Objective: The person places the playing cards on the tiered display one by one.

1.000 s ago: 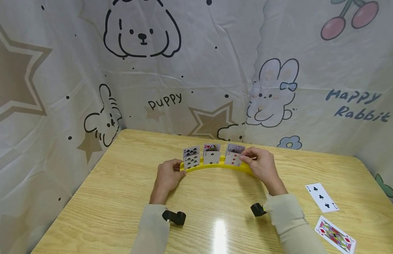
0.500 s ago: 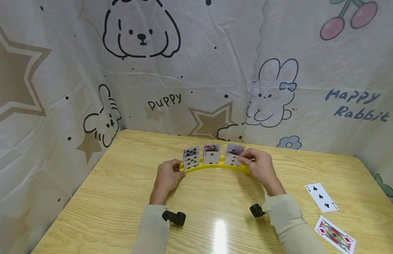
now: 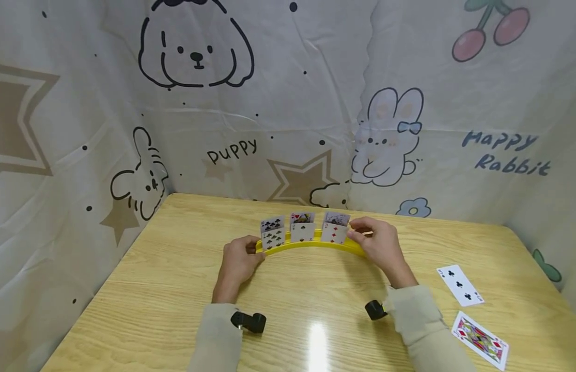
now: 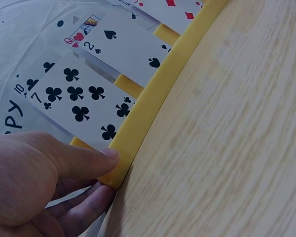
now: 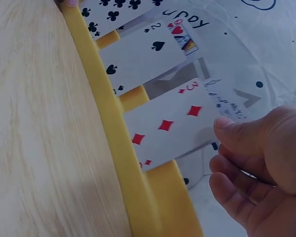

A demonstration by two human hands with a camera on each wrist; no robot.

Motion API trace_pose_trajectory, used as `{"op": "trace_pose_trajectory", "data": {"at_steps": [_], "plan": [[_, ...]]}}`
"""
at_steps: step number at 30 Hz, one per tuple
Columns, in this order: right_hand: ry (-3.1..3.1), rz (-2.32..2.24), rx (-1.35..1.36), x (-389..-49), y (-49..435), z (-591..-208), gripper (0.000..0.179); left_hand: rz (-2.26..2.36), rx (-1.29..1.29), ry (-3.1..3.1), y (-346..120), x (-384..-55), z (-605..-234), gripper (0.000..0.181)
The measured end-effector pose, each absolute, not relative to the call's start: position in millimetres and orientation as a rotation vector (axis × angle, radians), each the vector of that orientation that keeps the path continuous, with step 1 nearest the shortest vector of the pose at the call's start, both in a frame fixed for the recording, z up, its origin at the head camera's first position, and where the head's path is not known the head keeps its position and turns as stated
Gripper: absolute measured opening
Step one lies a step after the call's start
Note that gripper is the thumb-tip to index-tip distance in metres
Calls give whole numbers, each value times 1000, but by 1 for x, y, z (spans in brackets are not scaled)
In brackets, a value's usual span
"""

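Note:
A curved yellow playing card holder (image 3: 315, 244) stands on the table with two rows of cards upright in it. My left hand (image 3: 241, 261) grips its left end, thumb (image 4: 96, 160) on the front face and fingers beneath. In front stand the seven of clubs (image 4: 76, 96), two of spades (image 4: 126, 47) and three of diamonds (image 5: 165, 123). Behind them show the ten of clubs (image 3: 272, 223), queen of hearts (image 3: 302, 217) and a card with a dark picture (image 3: 337, 218). My right hand (image 3: 377, 243) is at the three of diamonds' outer edge, fingers loosely bent, nothing between them.
Two loose cards lie face up at the table's right: a three of clubs (image 3: 460, 285) and a jack-like diamond picture card (image 3: 480, 340). A printed cloth (image 3: 269, 103) hangs behind the wooden table (image 3: 167, 289). Black wrist cameras (image 3: 375, 310) sit by both sleeves.
My right thumb and fingers have come off the three of diamonds, which stays in the holder. The left hand keeps its grip. The head view has shifted slightly.

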State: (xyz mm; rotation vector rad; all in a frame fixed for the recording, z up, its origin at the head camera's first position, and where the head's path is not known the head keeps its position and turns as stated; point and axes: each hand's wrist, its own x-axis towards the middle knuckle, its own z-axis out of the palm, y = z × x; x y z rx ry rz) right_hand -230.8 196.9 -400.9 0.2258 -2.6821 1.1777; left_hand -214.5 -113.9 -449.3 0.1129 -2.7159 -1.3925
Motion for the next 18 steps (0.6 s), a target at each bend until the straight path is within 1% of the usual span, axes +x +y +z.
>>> {"op": "trace_pose_trajectory", "data": {"at_steps": [10,18], "plan": [[-2677,1128,219,-218,215,-398,18,-1375,102,-2715,-115,-215,-449,33],[-2737,1075,193,-206,230,-394,25,-1379,98,-2712,-114,-215,-449,33]]}}
